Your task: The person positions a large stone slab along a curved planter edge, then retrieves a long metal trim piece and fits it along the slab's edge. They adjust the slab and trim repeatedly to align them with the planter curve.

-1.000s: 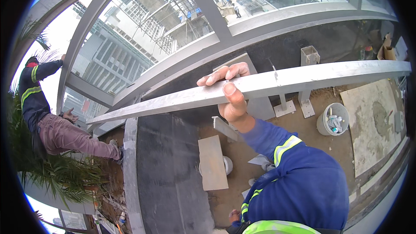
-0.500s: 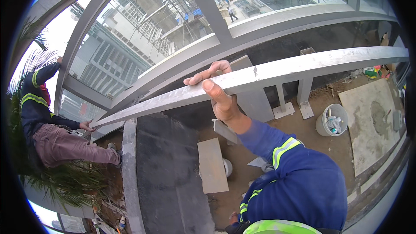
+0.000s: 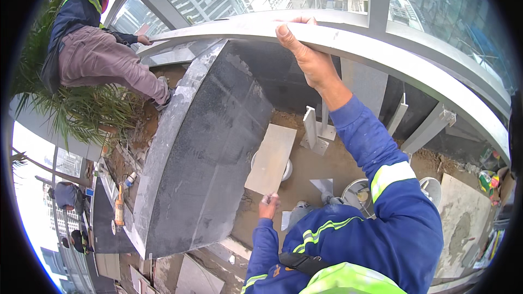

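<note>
My right hand [image 3: 305,54] is shut on a long grey metal rail [image 3: 381,49] that arcs across the top of the view, with the thumb over its upper face. A co-worker [image 3: 92,49] crouching at the upper left holds the rail's far end. Lower down, my left hand [image 3: 268,206] sits curled at the near corner of a beige tile [image 3: 271,158]. The tile lies over a white bucket [image 3: 285,170]. Whether that hand grips the tile is unclear. Both my sleeves are blue with reflective bands.
A big dark stone slab [image 3: 207,147] with a grey curved edge fills the middle left. Short metal posts on base plates [image 3: 311,130] stand on the sandy ground. Buckets [image 3: 359,193] sit at the right, a glass railing [image 3: 436,5] behind, and palm leaves [image 3: 81,114] at the left.
The view has swung. The rail now sits higher and the co-worker is closer at the upper left. My right hand still grips the rail. My left hand has come into view at the tile.
</note>
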A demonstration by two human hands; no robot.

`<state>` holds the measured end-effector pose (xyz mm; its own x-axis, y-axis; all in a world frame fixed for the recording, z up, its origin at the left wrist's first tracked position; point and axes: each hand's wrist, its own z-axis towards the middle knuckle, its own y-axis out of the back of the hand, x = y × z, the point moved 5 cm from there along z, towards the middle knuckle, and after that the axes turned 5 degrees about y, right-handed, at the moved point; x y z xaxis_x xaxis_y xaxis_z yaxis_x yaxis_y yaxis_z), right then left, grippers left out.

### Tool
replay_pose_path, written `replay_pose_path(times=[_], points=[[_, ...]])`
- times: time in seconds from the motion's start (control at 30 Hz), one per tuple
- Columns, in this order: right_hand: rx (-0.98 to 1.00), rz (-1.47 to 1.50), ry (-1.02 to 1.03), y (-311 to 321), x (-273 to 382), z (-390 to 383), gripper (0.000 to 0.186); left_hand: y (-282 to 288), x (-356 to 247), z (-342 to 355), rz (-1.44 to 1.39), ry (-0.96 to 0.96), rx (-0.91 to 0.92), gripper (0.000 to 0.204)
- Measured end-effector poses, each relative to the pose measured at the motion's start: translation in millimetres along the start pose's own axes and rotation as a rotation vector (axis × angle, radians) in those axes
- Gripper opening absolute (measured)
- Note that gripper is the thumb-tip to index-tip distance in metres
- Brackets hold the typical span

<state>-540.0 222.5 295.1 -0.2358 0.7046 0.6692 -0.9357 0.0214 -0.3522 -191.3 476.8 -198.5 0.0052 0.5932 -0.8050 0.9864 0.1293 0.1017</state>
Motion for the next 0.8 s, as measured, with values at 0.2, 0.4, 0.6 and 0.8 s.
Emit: replay_pose_path(times=[0.2,0.4,0.6,0.8], points=[[0.098,-0.056,-0.130,-88.8,-111.6,27.0,0.081,-77.9,-240.8,-55.2,0.010,-0.447,0.266,0.056],[0.152,-0.125,-0.503,-137.9,-254.9,21.9,0.103,-109.8,-383.3,-117.6,-0.093,-0.619,0.806,0.068],[0.115,-0.023,-0.587,-138.2,-329.1,-10.5,0.081,-142.2,-432.0,-74.9,-0.253,-0.349,0.920,0.077],[0.167,-0.007,-0.613,-156.8,-396.9,-12.5,0.063,-79.5,-434.2,8.0,-0.197,-0.437,0.770,0.063]])
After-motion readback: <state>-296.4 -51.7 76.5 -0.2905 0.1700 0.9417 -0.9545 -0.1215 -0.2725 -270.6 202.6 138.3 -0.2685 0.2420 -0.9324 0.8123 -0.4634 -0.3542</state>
